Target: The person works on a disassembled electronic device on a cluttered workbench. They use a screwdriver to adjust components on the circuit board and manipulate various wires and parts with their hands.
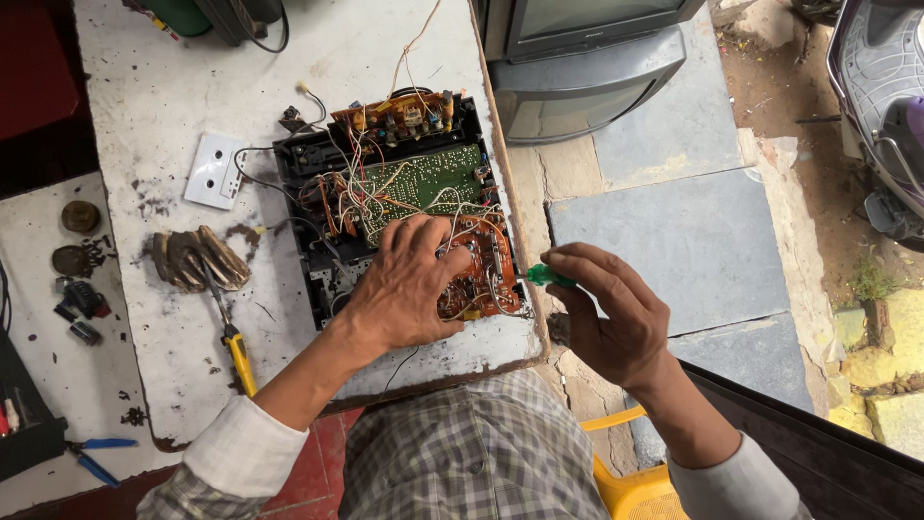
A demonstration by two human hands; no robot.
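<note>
Table edge (525,289) runs between both hands; left hand (409,289) presses flat, fingers spread, on the orange circuit board (481,260); right hand (611,313) pinches a green-handled screwdriver (549,276), seemingly tip-on-board.

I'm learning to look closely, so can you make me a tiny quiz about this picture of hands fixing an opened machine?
1. True or false: the left hand rests on the orange circuit board.
2. What colour is the screwdriver handle in the right hand?
3. Which lies left of the opened device: A the white socket plate, or B the old television?

Key: 1 true; 2 green; 3 A.
</note>
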